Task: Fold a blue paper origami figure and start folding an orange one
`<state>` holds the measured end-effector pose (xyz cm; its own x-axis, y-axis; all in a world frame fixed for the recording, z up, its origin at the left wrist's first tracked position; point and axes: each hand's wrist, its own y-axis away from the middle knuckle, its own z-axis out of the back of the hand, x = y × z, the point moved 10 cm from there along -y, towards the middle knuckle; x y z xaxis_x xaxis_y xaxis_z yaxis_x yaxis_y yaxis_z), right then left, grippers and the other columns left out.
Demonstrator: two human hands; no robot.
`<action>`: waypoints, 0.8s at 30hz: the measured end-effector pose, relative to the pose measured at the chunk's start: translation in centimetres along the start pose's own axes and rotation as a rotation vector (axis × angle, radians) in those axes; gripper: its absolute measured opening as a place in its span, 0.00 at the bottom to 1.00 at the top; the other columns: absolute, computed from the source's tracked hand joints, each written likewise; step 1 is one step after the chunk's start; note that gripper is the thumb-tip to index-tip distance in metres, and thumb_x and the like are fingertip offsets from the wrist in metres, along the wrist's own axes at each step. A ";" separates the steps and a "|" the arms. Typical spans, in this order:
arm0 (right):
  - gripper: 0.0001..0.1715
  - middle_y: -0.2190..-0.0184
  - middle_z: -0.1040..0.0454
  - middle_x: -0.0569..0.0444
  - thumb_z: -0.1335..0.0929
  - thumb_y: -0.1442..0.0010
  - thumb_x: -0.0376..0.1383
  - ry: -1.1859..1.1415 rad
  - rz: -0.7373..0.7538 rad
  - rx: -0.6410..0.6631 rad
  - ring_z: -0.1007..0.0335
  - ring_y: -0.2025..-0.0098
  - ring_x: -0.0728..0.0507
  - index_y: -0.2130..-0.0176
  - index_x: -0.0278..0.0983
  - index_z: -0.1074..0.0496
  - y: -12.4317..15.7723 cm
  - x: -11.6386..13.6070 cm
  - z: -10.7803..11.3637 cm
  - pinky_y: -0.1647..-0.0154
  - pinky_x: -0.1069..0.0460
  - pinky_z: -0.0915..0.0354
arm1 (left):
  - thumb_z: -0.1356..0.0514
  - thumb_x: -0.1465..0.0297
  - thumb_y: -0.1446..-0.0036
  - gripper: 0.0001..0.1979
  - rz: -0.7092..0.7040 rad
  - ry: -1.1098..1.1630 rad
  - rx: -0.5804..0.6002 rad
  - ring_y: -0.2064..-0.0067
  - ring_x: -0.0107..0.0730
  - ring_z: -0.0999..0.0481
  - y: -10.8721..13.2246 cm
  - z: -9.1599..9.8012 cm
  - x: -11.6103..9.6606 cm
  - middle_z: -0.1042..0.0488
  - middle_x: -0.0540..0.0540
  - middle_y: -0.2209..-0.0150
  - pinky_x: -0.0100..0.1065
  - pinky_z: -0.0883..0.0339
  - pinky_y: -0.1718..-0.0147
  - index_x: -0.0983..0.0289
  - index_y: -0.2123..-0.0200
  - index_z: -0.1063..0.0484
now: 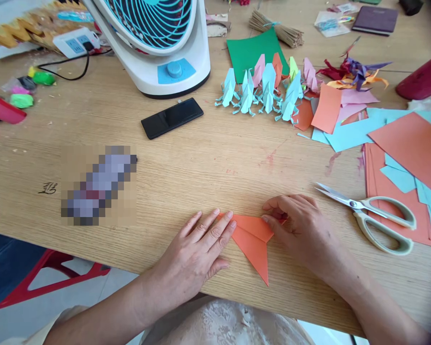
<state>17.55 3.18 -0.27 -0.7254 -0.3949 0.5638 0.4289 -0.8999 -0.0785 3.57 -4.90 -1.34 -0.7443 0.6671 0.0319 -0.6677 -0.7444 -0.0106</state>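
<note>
A folded piece of orange paper [252,245] lies on the wooden table near its front edge, with creases and a pointed flap toward me. My left hand [204,244] rests flat on the paper's left end, fingers stretched out. At the paper's right corner, my right hand [301,230] pinches it between thumb and bent fingers. Part of that corner is hidden by the fingers. To the right of my right hand lie scissors [359,206] with pale handles, blades slightly apart.
Several folded paper figures [268,86] stand behind, near a green sheet [237,55]. Orange and blue paper sheets [413,148] are piled at right. A black phone [172,118], a blurred-out object [100,187] and a white fan [174,72] occupy the left and back.
</note>
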 end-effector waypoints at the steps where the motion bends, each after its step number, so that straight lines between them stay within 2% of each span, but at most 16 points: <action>1: 0.03 0.72 0.27 0.59 0.32 0.38 0.30 0.008 -0.006 0.000 0.31 0.67 0.45 0.63 0.38 0.30 0.0 -0.1 0.0 0.57 0.47 0.42 | 0.48 0.55 0.33 0.32 0.001 -0.002 0.002 0.32 0.46 0.42 0.0 -0.1 0.0 0.47 0.56 0.30 0.46 0.47 0.35 0.66 0.33 0.44; 12: 0.04 0.72 0.27 0.58 0.31 0.39 0.30 0.060 -0.070 0.051 0.33 0.68 0.44 0.65 0.38 0.31 0.0 -0.7 -0.4 0.57 0.46 0.44 | 0.47 0.55 0.34 0.32 0.017 0.015 0.003 0.33 0.46 0.41 0.0 -0.4 0.1 0.46 0.54 0.30 0.46 0.46 0.36 0.62 0.32 0.45; 18: 0.03 0.73 0.27 0.59 0.31 0.39 0.31 0.107 -0.056 0.046 0.33 0.68 0.44 0.65 0.39 0.32 0.0 -0.4 -0.5 0.57 0.46 0.45 | 0.47 0.56 0.33 0.31 0.002 -0.007 0.029 0.33 0.49 0.42 0.0 -0.4 -0.1 0.51 0.52 0.28 0.48 0.45 0.38 0.62 0.32 0.45; 24: 0.02 0.73 0.26 0.57 0.33 0.38 0.33 0.126 -0.036 0.042 0.33 0.68 0.43 0.65 0.39 0.32 0.0 -0.4 -0.5 0.57 0.46 0.45 | 0.48 0.56 0.32 0.31 0.004 -0.019 0.048 0.33 0.50 0.42 -0.1 -0.3 -0.2 0.48 0.52 0.29 0.50 0.44 0.38 0.61 0.32 0.46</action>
<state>17.60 3.30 -0.90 -0.8012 -0.3852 0.4579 0.4218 -0.9064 -0.0245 3.73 -4.93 -1.65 -0.7459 0.6641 0.0506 -0.6631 -0.7476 0.0372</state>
